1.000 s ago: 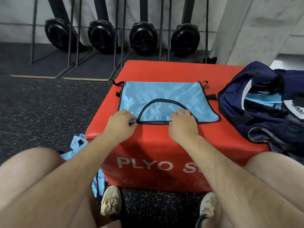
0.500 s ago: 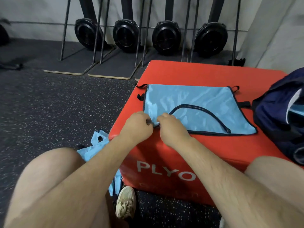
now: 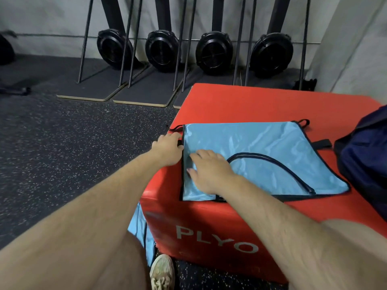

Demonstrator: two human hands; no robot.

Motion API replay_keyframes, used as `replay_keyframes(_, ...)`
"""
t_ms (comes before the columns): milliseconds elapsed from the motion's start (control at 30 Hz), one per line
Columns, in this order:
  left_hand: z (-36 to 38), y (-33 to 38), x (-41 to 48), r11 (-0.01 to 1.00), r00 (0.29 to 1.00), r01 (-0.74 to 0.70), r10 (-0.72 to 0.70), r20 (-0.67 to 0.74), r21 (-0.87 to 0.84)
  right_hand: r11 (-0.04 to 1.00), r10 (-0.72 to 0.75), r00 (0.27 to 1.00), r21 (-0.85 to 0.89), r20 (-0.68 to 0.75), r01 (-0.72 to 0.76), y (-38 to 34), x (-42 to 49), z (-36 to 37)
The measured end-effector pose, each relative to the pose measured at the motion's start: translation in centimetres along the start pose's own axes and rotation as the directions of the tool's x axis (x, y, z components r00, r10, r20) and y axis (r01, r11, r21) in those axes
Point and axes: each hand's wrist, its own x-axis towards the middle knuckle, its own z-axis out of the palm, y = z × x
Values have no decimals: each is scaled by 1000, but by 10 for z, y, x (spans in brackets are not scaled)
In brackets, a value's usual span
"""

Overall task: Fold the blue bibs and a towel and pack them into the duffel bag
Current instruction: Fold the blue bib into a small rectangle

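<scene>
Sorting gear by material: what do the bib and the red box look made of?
Bib: thin synthetic fabric, likely nylon or polyester, judging by its sheen and fine wrinkles; dark binding edges it. Box: probably foam under smooth red vinyl, with rounded edges and a faint gloss.

left hand (image 3: 167,148) moved to bib (image 3: 261,155) left edge | right hand (image 3: 209,170) flattened on it

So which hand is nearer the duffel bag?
Right. The right hand lies on the bib, closer to the duffel bag; the left hand is at the bib's far left edge.
</scene>
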Motion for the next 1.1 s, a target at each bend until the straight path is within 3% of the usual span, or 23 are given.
replay_keyframes(233,3,-15,19,999,1000,-25,25,4,-48,999,-9,1000,49,23,8,7,5,9)
replay_keyframes(333,-7,-15,22,986,994,113,-112,15,-125,999,1,1000,55,29,-2,6,4,7)
replay_keyframes(400,-10,-11,22,979,978,193,-198,-63,-71,1000,12,999,24,53,-13,0,0,7)
replay_keyframes(467,-9,0,18,994,970,82,-96,-222,-73,1000,22,997,-1,67,-22,-6,-1,10)
replay_keyframes(533,-2,12,19,977,955,-156,112,-274,-145,999,46,998,13,41,-47,-10,1,14)
replay_keyframes(600,12,25,28,943,944,-292,257,-207,-158,995,89,996,44,5,-89,-9,4,18)
replay_keyframes(700,33,32,44,946,945,-319,312,-104,-64,984,155,988,90,8,-155,-4,4,26)
replay_keyframes(833,44,19,58,979,982,-183,177,70,90,979,185,983,91,-14,-183,-3,1,34)
replay_keyframes(1100,40,18,64,974,984,-156,138,113,163,981,172,985,84,28,-173,-3,0,29)
